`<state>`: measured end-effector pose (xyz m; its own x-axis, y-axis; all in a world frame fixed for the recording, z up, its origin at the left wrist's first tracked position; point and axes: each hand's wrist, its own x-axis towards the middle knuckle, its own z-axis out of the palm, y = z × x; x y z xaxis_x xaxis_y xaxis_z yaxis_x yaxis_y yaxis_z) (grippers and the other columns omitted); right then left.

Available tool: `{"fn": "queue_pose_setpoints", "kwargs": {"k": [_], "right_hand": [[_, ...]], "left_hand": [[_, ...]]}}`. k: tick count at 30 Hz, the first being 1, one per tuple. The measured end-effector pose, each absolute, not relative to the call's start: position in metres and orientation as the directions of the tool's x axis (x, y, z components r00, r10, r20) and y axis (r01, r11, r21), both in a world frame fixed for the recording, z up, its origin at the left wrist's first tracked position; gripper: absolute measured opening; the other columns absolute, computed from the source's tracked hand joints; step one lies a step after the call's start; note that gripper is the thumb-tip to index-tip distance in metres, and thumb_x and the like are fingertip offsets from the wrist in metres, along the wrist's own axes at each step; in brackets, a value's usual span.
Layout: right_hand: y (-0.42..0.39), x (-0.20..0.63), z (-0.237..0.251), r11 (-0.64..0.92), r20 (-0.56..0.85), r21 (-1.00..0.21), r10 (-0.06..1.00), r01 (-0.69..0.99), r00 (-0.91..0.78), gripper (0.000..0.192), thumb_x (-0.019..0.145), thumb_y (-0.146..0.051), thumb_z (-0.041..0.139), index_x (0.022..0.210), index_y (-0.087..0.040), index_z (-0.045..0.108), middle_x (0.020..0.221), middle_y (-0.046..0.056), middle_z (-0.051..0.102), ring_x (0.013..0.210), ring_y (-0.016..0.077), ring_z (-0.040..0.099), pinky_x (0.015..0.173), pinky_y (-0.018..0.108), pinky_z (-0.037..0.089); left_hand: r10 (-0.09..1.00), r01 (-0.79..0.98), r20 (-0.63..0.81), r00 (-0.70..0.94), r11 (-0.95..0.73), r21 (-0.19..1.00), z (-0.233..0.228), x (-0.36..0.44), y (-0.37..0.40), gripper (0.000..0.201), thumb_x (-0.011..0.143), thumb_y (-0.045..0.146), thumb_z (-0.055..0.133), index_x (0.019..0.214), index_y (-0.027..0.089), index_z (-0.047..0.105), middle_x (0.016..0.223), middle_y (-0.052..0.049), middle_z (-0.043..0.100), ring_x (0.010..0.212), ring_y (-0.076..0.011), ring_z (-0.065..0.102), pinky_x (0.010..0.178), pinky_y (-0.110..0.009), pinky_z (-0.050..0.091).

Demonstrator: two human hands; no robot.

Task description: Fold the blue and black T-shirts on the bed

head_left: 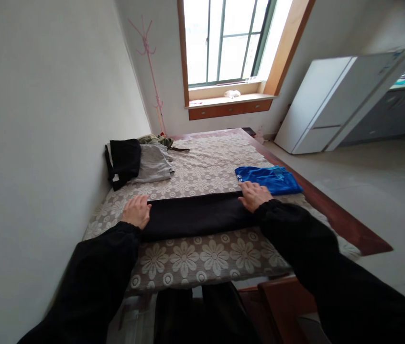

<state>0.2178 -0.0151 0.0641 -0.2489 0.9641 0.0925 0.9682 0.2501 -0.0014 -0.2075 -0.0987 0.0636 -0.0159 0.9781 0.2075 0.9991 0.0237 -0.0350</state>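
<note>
A long black folded garment (pixel 193 216) lies flat across the near end of the bed (pixel 202 260), which has a beige floral cover. My left hand (pixel 136 211) rests on the garment's left end, fingers together and pressed down. At the right end my right hand (pixel 254 195) lies flat on the cloth with its fingers slightly spread. Both arms wear black sleeves. A folded blue garment (pixel 267 179) sits just beyond my right hand.
A pile of black and grey clothes (pixel 137 162) lies by the left wall. Past the bed are a window sill (pixel 229 100), a pink coat stand (pixel 150 62) and a white fridge (pixel 326 102) on the right. The bed's wooden edge (pixel 334 217) borders the tiled floor.
</note>
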Motion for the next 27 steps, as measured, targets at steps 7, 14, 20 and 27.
{"fn": "queue_pose_setpoints", "kwargs": {"k": [7, 14, 20, 27], "right_hand": [[-0.073, 0.044, 0.037, 0.505, 0.091, -0.246, 0.862, 0.827, -0.499, 0.048, 0.097, -0.029, 0.046, 0.144, -0.022, 0.054, 0.154, 0.009, 0.052, 0.141, 0.0294, 0.043, 0.115, 0.049, 0.033], [-0.070, 0.076, -0.009, 0.355, 0.187, -0.265, 0.931, 0.897, -0.313, 0.061, 0.101, -0.047, 0.039, 0.158, -0.026, 0.038, 0.166, 0.005, 0.035, 0.154, 0.0280, 0.027, 0.125, 0.055, 0.013], [-0.058, 0.161, -0.019, 0.172, 0.221, -0.134, 0.965, 0.976, -0.139, 0.064, 0.100, -0.046, 0.039, 0.159, -0.019, 0.038, 0.166, 0.009, 0.034, 0.153, 0.0292, 0.028, 0.125, 0.052, 0.016], [-0.049, 0.216, -0.023, 0.070, 0.157, -0.087, 0.986, 0.994, -0.055, 0.065, 0.101, -0.050, 0.033, 0.159, -0.020, 0.036, 0.167, 0.007, 0.031, 0.155, 0.0271, 0.024, 0.123, 0.053, 0.023]], "left_hand": [[0.982, 0.983, 0.127, 0.138, -0.151, 0.104, 0.021, -0.101, -0.080, 0.054, 0.098, 0.025, 0.036, 0.150, 0.017, 0.049, 0.155, -0.011, 0.049, 0.148, -0.0299, 0.037, 0.123, -0.055, 0.026], [0.982, 0.991, 0.181, 0.060, -0.080, 0.105, 0.002, -0.117, -0.098, 0.060, 0.103, 0.041, 0.033, 0.160, 0.023, 0.033, 0.165, -0.006, 0.033, 0.155, -0.0267, 0.023, 0.127, -0.053, 0.013], [0.985, 0.995, 0.152, -0.082, 0.073, 0.061, 0.012, -0.165, -0.122, 0.062, 0.103, 0.045, 0.032, 0.160, 0.019, 0.032, 0.166, -0.007, 0.031, 0.155, -0.0278, 0.024, 0.127, -0.054, 0.013], [0.946, 0.958, 0.159, -0.282, 0.268, 0.106, 0.011, -0.223, -0.153, 0.061, 0.103, 0.041, 0.031, 0.162, 0.023, 0.029, 0.166, -0.007, 0.031, 0.153, -0.0284, 0.028, 0.126, -0.053, 0.020]]}}
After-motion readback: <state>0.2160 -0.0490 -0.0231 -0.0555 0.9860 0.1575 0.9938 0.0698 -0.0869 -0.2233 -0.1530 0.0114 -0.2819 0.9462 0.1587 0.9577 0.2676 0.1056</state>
